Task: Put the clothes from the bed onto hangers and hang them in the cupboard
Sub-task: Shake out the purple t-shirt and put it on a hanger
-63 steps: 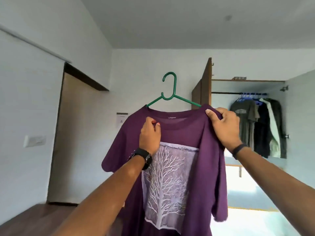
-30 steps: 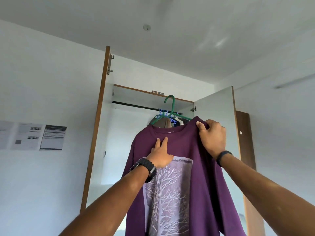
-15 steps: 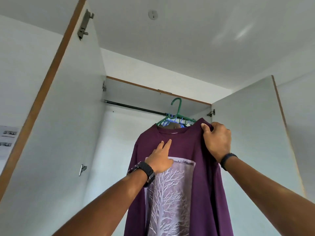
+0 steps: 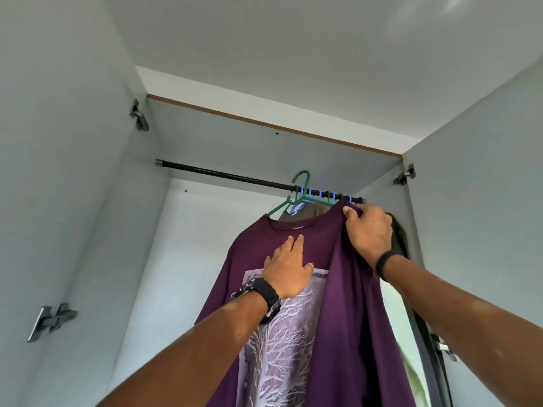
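Head view: the right hand (image 4: 370, 230) pinches the right shoulder of the purple T-shirt (image 4: 338, 289), fingers curled tight; the left hand (image 4: 289, 268) lies flat, fingers straight, on its chest. The shirt, tree-printed, hangs on a green hanger (image 4: 296, 198) at the cupboard rail (image 4: 223, 173).

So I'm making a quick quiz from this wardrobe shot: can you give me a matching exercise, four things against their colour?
Column one:
1. T-shirt
2. Hanger carrying it
3. Hanger hooks already on the rail
4. Rail

Column two:
A. black
B. green
C. purple
D. blue

Pairs: 1-C, 2-B, 3-D, 4-A
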The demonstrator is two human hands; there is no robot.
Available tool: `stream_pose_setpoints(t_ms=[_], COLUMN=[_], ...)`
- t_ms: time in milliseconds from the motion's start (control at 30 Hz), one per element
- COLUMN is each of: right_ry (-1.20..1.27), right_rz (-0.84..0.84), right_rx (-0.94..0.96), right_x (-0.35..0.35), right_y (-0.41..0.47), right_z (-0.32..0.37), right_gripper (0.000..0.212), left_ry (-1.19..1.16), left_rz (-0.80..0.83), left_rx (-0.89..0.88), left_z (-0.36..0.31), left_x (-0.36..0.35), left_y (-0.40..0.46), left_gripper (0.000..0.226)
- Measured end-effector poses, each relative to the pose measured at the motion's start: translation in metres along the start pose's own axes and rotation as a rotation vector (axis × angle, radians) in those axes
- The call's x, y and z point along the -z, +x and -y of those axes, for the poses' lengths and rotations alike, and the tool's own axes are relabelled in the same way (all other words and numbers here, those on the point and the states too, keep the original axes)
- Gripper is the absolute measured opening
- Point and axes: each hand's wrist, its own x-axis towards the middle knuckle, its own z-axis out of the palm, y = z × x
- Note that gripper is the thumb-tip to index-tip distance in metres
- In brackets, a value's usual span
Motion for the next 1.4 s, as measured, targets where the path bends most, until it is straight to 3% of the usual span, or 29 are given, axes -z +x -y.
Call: stream_pose_setpoints(t_ms=[233, 367, 567, 733, 867, 1133, 1400], right_ry=[0.055, 0.051, 0.014, -0.036, -0.052, -0.260, -0.339], right_rz=[0.011, -0.032, -0.118, -0.180, -0.261, -0.233, -0.122], right_rx=[0.015, -0.001, 0.018, 0.066, 0.086, 0.172, 0.215], right_x=[-0.125, -0.185, -0.269, -0.341, -0.390, -0.438, -0.437], right_y=[0.084, 0.120, 0.175, 0.216, 0.234, 0.253, 0.255], right_z=[-0.059, -0.086, -0.115, -0.121, -0.125, -0.132, -0.134], right_gripper=[0.032, 0.035, 0.036, 0.035, 0.031, 0.027, 0.031], left_ry=[0.056, -0.086, -0.168, -0.206, -0.210, -0.146, -0.224], left_rz=[-0.057, -0.095, -0.084, -0.111, -0.164, -0.240, -0.124], left_rx=[-0.016, -0.012, -0.147, -0.215, -0.225, -0.331, -0.325], left_z=[0.071, 0.105, 0.150, 0.200, 0.227, 0.273, 0.265], left_x=[-0.083, -0.120, -0.175, -0.209, -0.222, -0.239, -0.240], left_y=[0.107, 0.165, 0.242, 0.305, 0.338, 0.375, 0.359], left_gripper=[0.062, 0.058, 0.110, 0.090, 0.090, 0.091, 0.088])
